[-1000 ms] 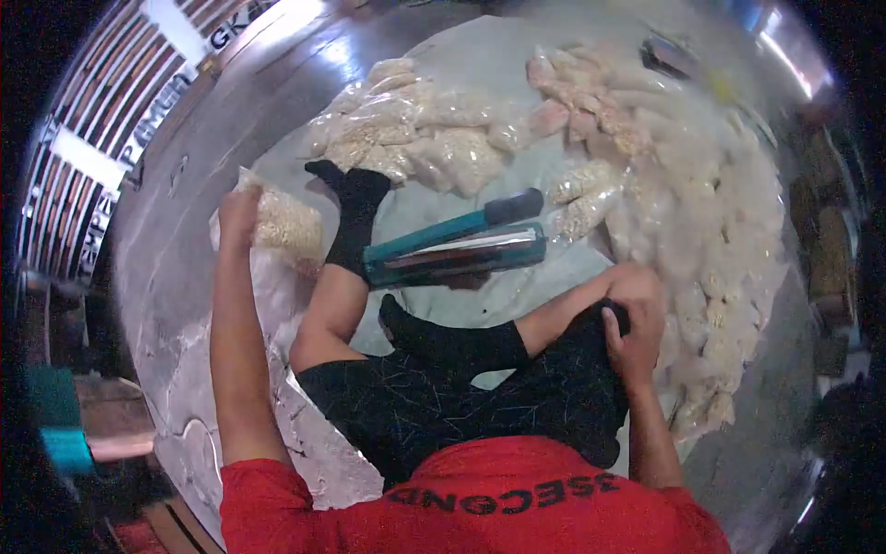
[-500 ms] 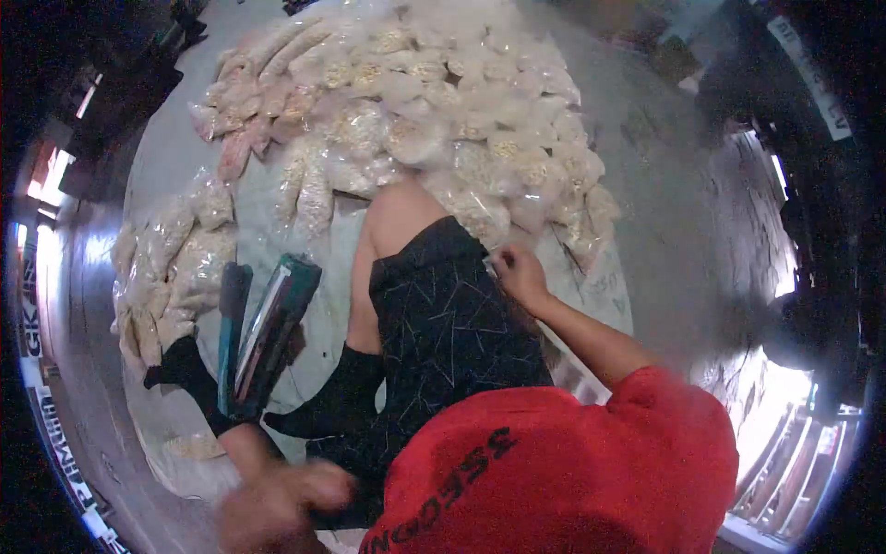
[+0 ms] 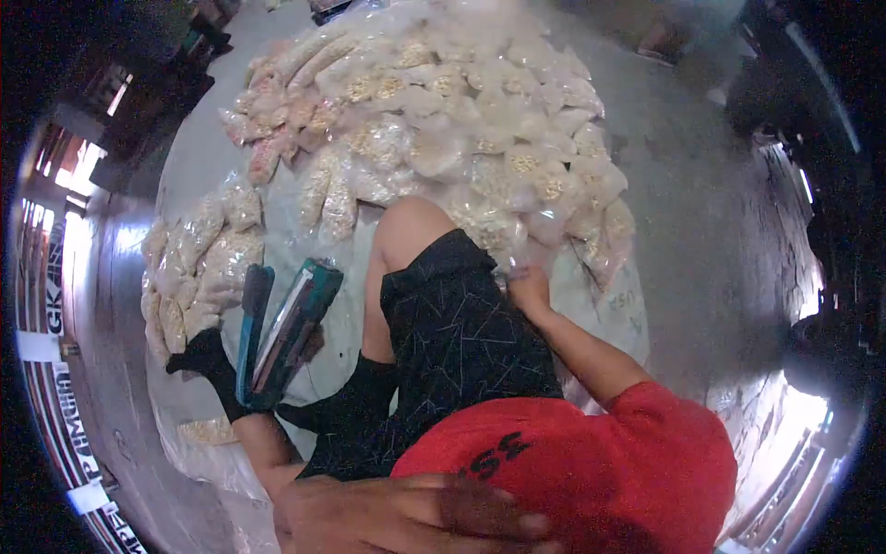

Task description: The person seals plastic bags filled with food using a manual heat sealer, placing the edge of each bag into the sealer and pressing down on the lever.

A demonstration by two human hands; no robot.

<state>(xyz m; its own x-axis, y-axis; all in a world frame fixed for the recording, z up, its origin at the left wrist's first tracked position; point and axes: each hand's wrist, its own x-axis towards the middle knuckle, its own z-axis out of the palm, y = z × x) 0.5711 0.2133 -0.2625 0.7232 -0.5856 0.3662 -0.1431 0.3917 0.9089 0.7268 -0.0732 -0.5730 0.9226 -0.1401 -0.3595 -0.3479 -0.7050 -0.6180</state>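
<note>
Fingers [image 3: 452, 510] of the left hand [image 3: 355, 513] extend released; the right hand [image 3: 529, 292] meets a plastic bag [image 3: 532, 256], its grip unclear.

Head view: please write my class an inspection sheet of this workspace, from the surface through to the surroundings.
Surface: pale sheet spread on grey floor.
Job's things: filled clear bags, heaped; teal hinged device, its arms apart.
Clutter: dark object at the top edge, too cut off to identify.
Grips: left hand, fingers extended, nothing seen held; right hand at the bags' edge, hold unclear.
Cables: nothing seen.
Surroundings: lettered slats towards the left edge.
</note>
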